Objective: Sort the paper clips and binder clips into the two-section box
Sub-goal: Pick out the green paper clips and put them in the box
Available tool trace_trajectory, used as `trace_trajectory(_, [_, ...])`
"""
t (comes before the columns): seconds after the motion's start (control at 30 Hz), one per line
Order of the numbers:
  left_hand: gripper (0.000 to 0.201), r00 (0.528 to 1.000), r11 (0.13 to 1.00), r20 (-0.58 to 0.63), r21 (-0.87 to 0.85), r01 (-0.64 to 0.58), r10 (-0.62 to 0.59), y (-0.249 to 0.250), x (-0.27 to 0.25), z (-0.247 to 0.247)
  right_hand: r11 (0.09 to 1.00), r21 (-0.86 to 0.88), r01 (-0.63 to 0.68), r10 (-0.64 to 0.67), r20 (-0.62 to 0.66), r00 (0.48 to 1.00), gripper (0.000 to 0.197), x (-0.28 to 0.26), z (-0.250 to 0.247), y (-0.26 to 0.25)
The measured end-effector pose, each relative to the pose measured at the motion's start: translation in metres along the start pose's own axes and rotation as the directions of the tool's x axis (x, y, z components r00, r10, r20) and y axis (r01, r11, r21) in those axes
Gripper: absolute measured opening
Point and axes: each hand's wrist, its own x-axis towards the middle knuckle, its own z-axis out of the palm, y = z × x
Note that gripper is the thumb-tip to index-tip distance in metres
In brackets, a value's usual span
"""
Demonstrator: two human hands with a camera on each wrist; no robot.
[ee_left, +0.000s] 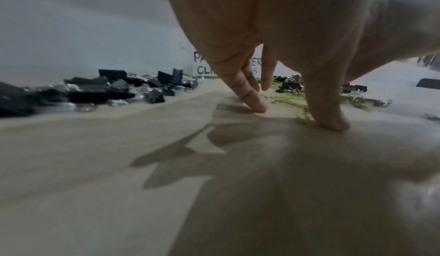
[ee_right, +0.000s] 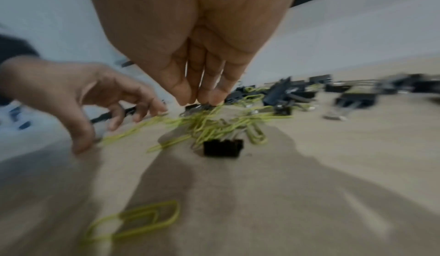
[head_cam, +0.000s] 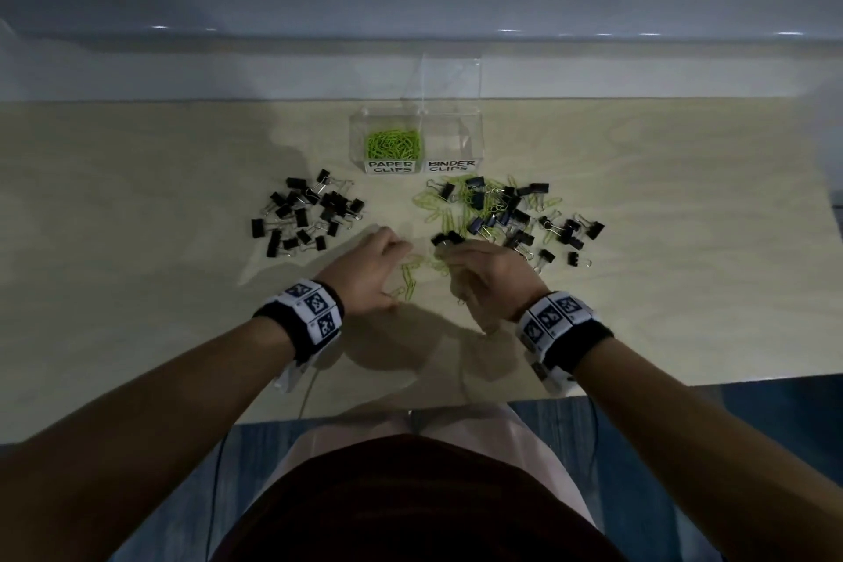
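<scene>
A clear two-section box (head_cam: pixel 474 128) stands at the back. Its PAPER CLIPS side holds green paper clips (head_cam: pixel 393 142); the BINDER CLIPS side looks empty. Black binder clips (head_cam: pixel 305 214) lie in a pile on the left. A mixed pile (head_cam: pixel 497 210) of both kinds lies on the right. Between my hands lies a tangle of green paper clips (head_cam: pixel 413 276) (ee_right: pixel 214 126) with one binder clip (ee_right: pixel 222 148) caught in it. My left hand (head_cam: pixel 387 260) (ee_left: pixel 292 113) is spread, with fingertips on the table at the tangle's edge. My right hand (head_cam: pixel 449 258) (ee_right: pixel 202 100) bunches its fingertips on the tangle.
The light wooden table (head_cam: pixel 137 287) ends at a pale wall behind the box. A single paper clip (ee_right: pixel 135 220) lies near my right wrist. Loose binder clips (head_cam: pixel 575 258) are scattered at the right. The table's front edge is near my body.
</scene>
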Motion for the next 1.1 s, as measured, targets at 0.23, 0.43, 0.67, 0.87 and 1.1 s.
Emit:
trace_trajectory(0.23, [0.065,0.978,0.977,-0.168,-0.193,0.093,-0.126,0.033,0.016,0.013,0.954,-0.136,-0.266,0.243,-0.164,0.956,0.048,-0.024,-0.006,0.006])
trace_trajectory(0.43, [0.040,0.966,0.968,-0.205,-0.223,0.112,-0.158,0.052,0.030,0.017,0.930,-0.113,-0.349,0.344,-0.059,0.937,0.032,-0.003,0.021,0.002])
trace_trajectory(0.67, [0.022,0.973,0.991,-0.201,-0.087,0.098,-0.114,0.054,0.045,0.013,0.918,-0.113,-0.379,0.377,-0.042,0.925,0.025,0.020,0.014,-0.007])
trace_trajectory(0.87, [0.021,0.990,0.980,-0.134,0.200,-0.002,0.030,0.047,0.047,0.009,0.953,-0.095,-0.288,0.270,-0.167,0.948,0.016,0.012,0.003,-0.005])
trace_trajectory(1.1, [0.015,0.995,0.999,-0.095,0.030,-0.031,0.033,0.038,0.040,-0.009,0.851,0.183,-0.492,0.523,-0.213,0.825,0.009,0.011,-0.020,0.001])
